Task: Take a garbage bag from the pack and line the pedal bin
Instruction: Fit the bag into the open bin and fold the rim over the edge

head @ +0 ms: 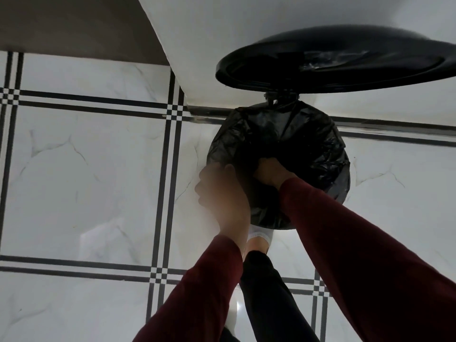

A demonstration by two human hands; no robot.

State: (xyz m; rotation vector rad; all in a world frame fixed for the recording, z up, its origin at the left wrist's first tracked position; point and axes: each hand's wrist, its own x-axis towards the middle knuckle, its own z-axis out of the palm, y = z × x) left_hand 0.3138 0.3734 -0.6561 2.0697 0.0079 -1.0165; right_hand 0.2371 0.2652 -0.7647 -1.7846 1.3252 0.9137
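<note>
Head: garbage bag [308,144] around right hand [270,172]

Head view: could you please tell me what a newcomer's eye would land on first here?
The pedal bin, right of centre on the tiled floor, already draped in a crinkled black garbage bag, with its round black lid raised above. Next, the two red-sleeved hands: the left hand grips the bag at the near-left rim, and the right hand reaches down inside it.

Right hand [270,172] fingers hidden inside garbage bag [318,149].
</note>
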